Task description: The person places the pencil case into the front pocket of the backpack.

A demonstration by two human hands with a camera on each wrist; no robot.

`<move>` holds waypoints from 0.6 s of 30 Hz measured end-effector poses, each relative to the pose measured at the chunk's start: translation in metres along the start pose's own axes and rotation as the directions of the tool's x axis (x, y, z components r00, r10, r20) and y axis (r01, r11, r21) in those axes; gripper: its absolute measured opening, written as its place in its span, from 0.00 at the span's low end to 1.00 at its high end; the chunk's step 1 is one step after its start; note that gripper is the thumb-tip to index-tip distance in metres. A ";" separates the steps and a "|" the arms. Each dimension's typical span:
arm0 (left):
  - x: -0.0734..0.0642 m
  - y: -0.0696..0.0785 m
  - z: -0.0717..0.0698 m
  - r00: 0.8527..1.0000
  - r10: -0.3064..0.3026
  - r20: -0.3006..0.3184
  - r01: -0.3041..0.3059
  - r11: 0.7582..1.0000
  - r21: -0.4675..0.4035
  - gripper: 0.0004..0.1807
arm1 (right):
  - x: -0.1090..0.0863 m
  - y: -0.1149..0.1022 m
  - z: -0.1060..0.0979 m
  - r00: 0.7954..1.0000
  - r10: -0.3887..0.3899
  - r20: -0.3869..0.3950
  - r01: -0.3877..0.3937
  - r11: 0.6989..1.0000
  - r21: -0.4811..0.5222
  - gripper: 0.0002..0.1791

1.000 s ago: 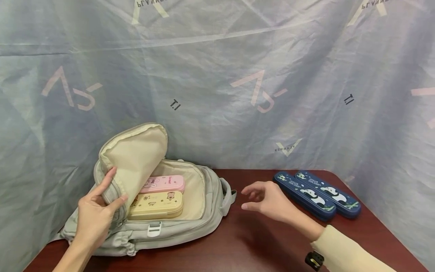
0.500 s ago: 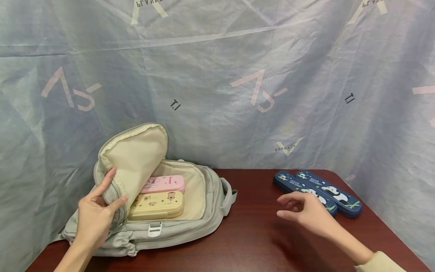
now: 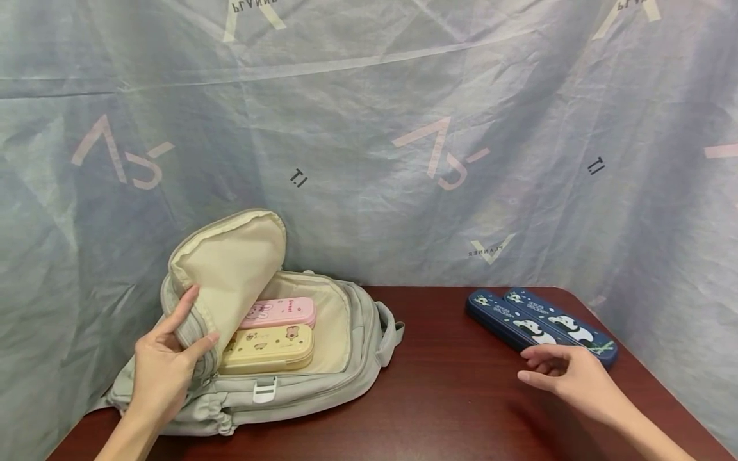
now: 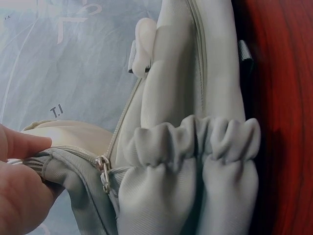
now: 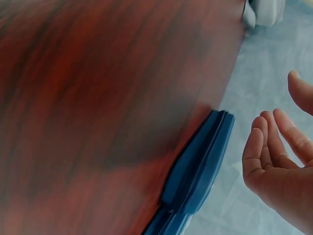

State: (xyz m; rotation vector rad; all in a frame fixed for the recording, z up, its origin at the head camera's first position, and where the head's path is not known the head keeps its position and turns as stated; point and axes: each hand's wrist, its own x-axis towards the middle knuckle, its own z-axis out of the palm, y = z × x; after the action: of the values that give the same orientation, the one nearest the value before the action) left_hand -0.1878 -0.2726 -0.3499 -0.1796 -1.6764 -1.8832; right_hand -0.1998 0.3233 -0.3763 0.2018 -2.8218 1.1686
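Left navy case (image 3: 510,324), right navy case (image 3: 560,320): side by side on table (image 3: 438,390), long axes slanting far-left to near-right, panda prints (image 3: 535,331) toward near ends. Right hand (image 3: 582,381) empty, fingers loosely bent, close to near ends. Left hand (image 3: 163,368) pinches flap (image 3: 233,272) of backpack (image 3: 314,390), handle (image 3: 391,331) pointing right.

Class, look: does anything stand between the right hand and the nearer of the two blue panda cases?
Nothing visible does. In the head view the right hand hides one end of the nearer blue panda case; the right wrist view shows a gap between them, with only grey cloth behind.
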 end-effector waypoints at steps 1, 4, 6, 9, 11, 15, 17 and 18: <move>0.000 0.000 0.000 1.000 0.000 0.003 0.000 1.000 0.001 0.45 | -0.001 0.002 -0.001 1.000 0.012 -0.001 -0.012 1.000 -0.011 0.25; 0.000 0.000 0.000 1.000 -0.005 0.002 0.005 1.000 0.005 0.45 | -0.001 0.010 -0.006 0.999 0.039 -0.015 -0.040 0.997 -0.060 0.26; 0.000 0.000 0.000 1.000 -0.007 0.001 0.007 1.000 0.005 0.45 | -0.001 0.016 -0.010 0.998 0.052 -0.034 -0.055 0.994 -0.093 0.27; 0.000 0.000 -0.001 1.000 -0.013 0.000 0.013 1.000 0.009 0.45 | 0.000 0.026 -0.016 0.997 0.043 -0.067 -0.052 0.988 -0.142 0.28; 0.000 0.000 -0.001 1.000 -0.016 -0.003 0.016 1.000 0.015 0.45 | 0.002 0.032 -0.020 0.996 0.044 -0.083 -0.057 0.985 -0.164 0.28; 0.000 0.000 0.000 1.000 -0.016 -0.008 0.016 1.000 0.025 0.45 | 0.008 0.042 -0.027 0.994 0.041 -0.106 -0.062 0.977 -0.205 0.30; 0.000 0.000 0.000 1.000 -0.012 -0.009 0.013 1.000 0.028 0.45 | 0.012 0.045 -0.030 0.993 0.039 -0.112 -0.063 0.972 -0.225 0.32; 0.000 0.000 0.001 1.000 -0.013 -0.011 0.013 0.999 0.030 0.45 | 0.014 0.046 -0.031 0.993 0.035 -0.114 -0.060 0.971 -0.233 0.33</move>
State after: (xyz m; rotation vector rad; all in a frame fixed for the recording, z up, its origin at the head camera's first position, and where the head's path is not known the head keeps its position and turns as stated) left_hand -0.1874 -0.2720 -0.3497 -0.1471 -1.7014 -1.8643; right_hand -0.2196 0.3763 -0.3851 0.0527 -2.8496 0.8128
